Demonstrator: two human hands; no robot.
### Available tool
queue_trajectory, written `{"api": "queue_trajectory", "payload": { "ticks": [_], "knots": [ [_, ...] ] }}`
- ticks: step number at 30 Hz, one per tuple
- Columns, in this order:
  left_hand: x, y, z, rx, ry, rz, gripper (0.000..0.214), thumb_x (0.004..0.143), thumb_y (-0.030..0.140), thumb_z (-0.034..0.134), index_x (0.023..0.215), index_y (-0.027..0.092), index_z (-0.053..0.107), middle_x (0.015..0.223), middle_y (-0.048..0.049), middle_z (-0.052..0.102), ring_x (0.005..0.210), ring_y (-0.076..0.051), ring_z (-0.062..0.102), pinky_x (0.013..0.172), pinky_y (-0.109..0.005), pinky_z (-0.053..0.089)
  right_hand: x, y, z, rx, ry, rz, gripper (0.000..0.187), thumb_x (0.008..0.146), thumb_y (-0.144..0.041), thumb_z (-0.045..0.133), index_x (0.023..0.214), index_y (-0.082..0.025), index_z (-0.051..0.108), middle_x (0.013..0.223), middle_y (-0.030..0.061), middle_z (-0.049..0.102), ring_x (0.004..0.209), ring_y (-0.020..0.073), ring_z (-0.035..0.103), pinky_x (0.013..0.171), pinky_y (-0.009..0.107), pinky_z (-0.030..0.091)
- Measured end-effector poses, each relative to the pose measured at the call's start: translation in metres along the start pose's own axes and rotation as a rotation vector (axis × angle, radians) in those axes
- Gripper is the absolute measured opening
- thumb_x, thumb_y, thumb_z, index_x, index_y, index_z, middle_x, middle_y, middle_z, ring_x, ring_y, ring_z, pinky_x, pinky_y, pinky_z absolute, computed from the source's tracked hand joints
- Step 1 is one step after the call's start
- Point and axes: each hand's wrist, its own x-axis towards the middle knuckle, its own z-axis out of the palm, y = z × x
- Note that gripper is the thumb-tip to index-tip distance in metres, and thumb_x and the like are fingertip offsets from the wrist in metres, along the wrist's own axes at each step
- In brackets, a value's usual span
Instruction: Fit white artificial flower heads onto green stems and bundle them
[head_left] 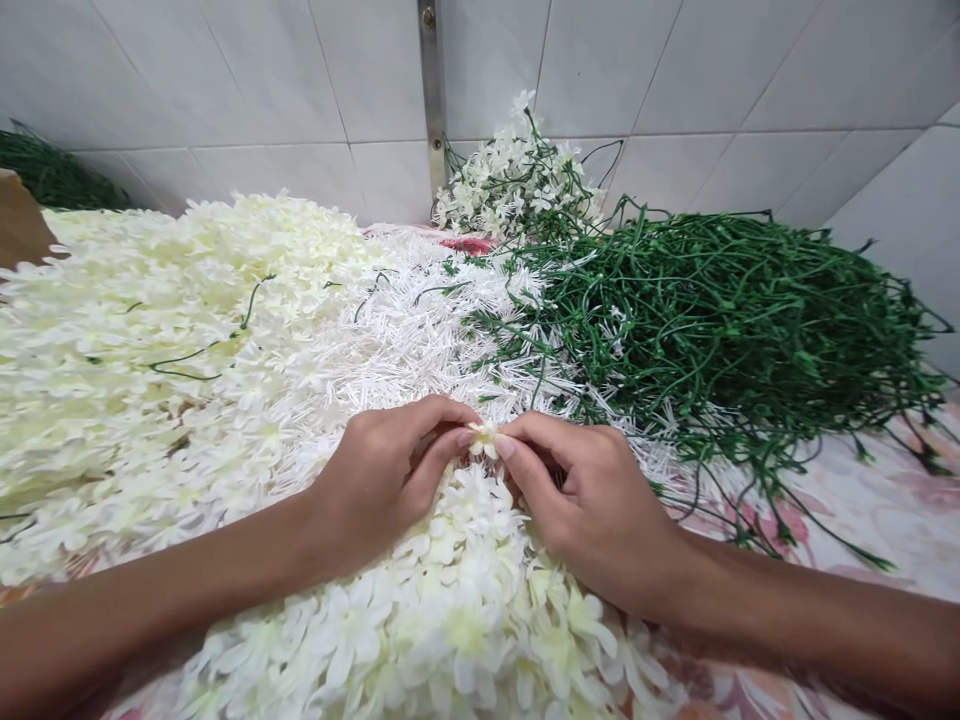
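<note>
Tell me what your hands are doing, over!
Left hand and right hand pinching a small white artificial blossom. Cream blossoms piled beneath. Green stems off right.

We have a heap of artificial blossoms point(187, 380) spread on the cloth point(847, 520), with a pile of plastic stems point(697, 320) to its right. Behind the stems, a bunch of flowered sprigs point(517, 180) lies before the tiled wall point(675, 80).

One small cream artificial blossom point(484, 440), petals spread

Blossoms point(457, 620) matt cloth; stems point(697, 320) smooth plastic; wall tiles point(660, 70) glossy ceramic.
</note>
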Motion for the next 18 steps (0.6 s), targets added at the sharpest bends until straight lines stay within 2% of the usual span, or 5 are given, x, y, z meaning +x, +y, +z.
{"api": "queue_trajectory", "payload": {
  "ticks": [4, 7, 9, 13, 18],
  "knots": [
    [-0.0016, -0.0034, 0.0011, 0.071, 0.076, 0.099, 0.013, 0.084, 0.009, 0.057, 0.093, 0.017, 0.063, 0.078, 0.0019, 0.072, 0.065, -0.008, 0.067, 0.063, -0.014, 0.053, -0.0006, 0.0, -0.0001, 0.002, 0.01, 0.023, 0.026, 0.089, -0.019, 0.046, 0.064, -0.015, 0.053, 0.05, -0.004, 0.047, 0.044, 0.0062, 0.04, 0.046, 0.021, 0.027],
    [-0.0011, -0.0047, 0.0013, 0.125, 0.091, 0.085, 0.015, 0.084, 0.007, 0.056, 0.094, 0.015, 0.064, 0.071, 0.0017, 0.072, 0.055, -0.007, 0.064, 0.057, -0.014, 0.053, -0.0009, -0.0012, -0.0002, -0.001, 0.007, -0.003, 0.025, 0.088, -0.018, 0.047, 0.064, -0.015, 0.053, 0.05, -0.0043, 0.045, 0.044, 0.006, 0.038, 0.046, 0.022, 0.026],
    [-0.0002, -0.0048, 0.0005, 0.133, 0.075, 0.072, 0.015, 0.084, 0.008, 0.056, 0.093, 0.015, 0.064, 0.064, 0.0033, 0.07, 0.047, -0.005, 0.059, 0.051, -0.013, 0.05, -0.0012, -0.0017, -0.0003, 0.001, 0.005, -0.037, 0.023, 0.088, -0.017, 0.048, 0.065, -0.015, 0.054, 0.051, -0.0045, 0.045, 0.044, 0.0059, 0.038, 0.047, 0.022, 0.027],
    [0.0009, -0.003, -0.0022, 0.064, 0.016, 0.062, 0.016, 0.085, 0.008, 0.051, 0.09, 0.017, 0.064, 0.067, 0.0028, 0.07, 0.05, -0.006, 0.061, 0.052, -0.014, 0.05, -0.0017, -0.0014, -0.0003, 0.009, 0.006, -0.032, 0.023, 0.088, -0.018, 0.047, 0.067, -0.015, 0.055, 0.052, -0.0041, 0.046, 0.045, 0.0062, 0.04, 0.048, 0.022, 0.028],
    [0.0026, 0.0013, -0.0046, -0.03, 0.001, 0.011, 0.024, 0.086, 0.019, 0.055, 0.109, 0.015, 0.06, 0.078, -0.0018, 0.072, 0.053, -0.007, 0.061, 0.052, -0.016, 0.05, -0.0013, -0.0005, -0.0003, 0.035, 0.015, -0.021, 0.022, 0.089, -0.018, 0.047, 0.068, -0.015, 0.056, 0.052, -0.0045, 0.047, 0.045, 0.0061, 0.04, 0.048, 0.022, 0.028]
  ]
}}
